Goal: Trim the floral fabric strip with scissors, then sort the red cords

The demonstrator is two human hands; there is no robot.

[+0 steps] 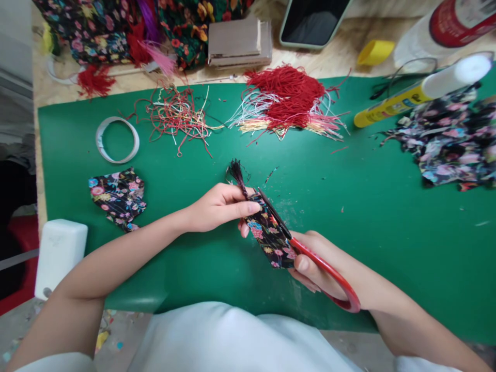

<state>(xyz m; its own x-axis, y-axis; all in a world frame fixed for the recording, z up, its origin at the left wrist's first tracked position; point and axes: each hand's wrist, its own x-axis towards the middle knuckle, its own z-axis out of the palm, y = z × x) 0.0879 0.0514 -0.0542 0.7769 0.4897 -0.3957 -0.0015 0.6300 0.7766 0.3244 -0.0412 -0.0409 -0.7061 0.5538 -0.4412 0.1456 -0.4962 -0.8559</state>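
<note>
Edge trimming seems in hand: the left fingers [250, 208] pinch flowered cloth [267, 232], which reaches from them toward the right fingers [304, 264], closed around scissors [325, 267] along the cloth's edge, and further cutting would need a steady pinch.

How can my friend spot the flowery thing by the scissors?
Find the big green mat. Over its middle, the left hand pinches a black flowery piece beside red-handled scissors. The dark tassel at its top end sets it apart from the loose flowery scrap on the left.
</note>
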